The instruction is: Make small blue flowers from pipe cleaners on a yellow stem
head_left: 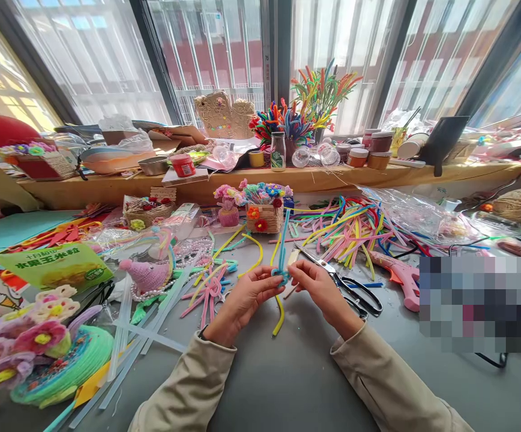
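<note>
A light blue pipe cleaner piece point(283, 246) stands upright between my hands, its lower end looped and twisted. My left hand point(252, 295) pinches the looped part from the left. From the right, my right hand point(318, 291) closes its fingertips at the same twisted part. A yellow pipe cleaner point(280, 318) lies on the table just below my fingers. Black-handled scissors point(348, 282) lie beyond and to the right of my right hand. Pink pipe cleaners point(210, 291) lie to the left of my left hand.
A pink glue gun point(400, 279) lies at right. Translucent glue sticks point(159, 330) and fuzzy flowers point(39, 339) are at left. Behind are a flower basket point(265, 218) and a heap of coloured pipe cleaners point(346, 225). Jars and a glass bottle point(278, 151) stand on the window ledge.
</note>
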### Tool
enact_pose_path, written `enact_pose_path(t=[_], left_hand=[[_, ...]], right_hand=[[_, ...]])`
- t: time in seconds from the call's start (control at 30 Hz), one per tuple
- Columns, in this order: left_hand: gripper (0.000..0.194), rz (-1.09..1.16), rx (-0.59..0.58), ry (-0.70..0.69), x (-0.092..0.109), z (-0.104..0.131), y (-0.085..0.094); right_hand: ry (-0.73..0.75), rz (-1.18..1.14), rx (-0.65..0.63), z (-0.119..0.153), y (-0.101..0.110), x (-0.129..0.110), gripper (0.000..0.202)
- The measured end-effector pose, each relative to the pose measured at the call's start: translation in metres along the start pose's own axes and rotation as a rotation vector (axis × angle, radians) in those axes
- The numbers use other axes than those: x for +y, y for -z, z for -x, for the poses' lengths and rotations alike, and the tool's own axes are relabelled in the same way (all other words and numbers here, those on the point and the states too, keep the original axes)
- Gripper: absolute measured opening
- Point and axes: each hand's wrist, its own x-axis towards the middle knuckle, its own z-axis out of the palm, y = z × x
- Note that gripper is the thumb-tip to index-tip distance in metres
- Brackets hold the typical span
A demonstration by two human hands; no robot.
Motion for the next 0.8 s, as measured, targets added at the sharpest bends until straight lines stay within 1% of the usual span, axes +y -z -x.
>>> enact_pose_path(t=[0.07, 0.13, 0.2, 0.27, 0.37, 0.43, 0.6, 0.8], left_hand=[[0.017, 0.027, 0.005, 0.002, 0.001, 0.000, 0.000], [0.015, 0.052, 0.002, 0.016, 0.001, 0.000, 0.000], [0.015, 0.078, -0.005, 0.041, 0.002, 0.001, -0.001], [0.015, 0.105, -0.020, 0.068, 0.002, 0.001, -0.001], [0.015, 0.139, -0.032, 0.097, 0.003, 0.002, -0.003], [0.014, 0.160, -0.024, 0.107, 0.003, 0.002, -0.003], [0.013, 0.195, -0.039, 0.112, 0.003, 0.003, -0.003], [0.011, 0.190, -0.051, 0.100, 0.002, 0.002, -0.003]], right_hand=[[0.118, 0.134, 0.046, 0.000, 0.003, 0.000, 0.020], [0.284, 0.333, 0.109, 0.002, 0.005, -0.001, 0.016], [0.446, 0.532, 0.151, 0.003, 0.006, -0.001, 0.015], [0.570, 0.677, 0.147, 0.005, 0.006, -0.001, 0.017], [0.692, 0.807, 0.128, 0.008, 0.006, -0.001, 0.018], [0.740, 0.857, 0.137, 0.009, 0.005, -0.001, 0.019], [0.776, 0.963, 0.121, 0.011, 0.005, 0.000, 0.020], [0.793, 0.938, 0.182, 0.010, 0.003, 0.001, 0.014]])
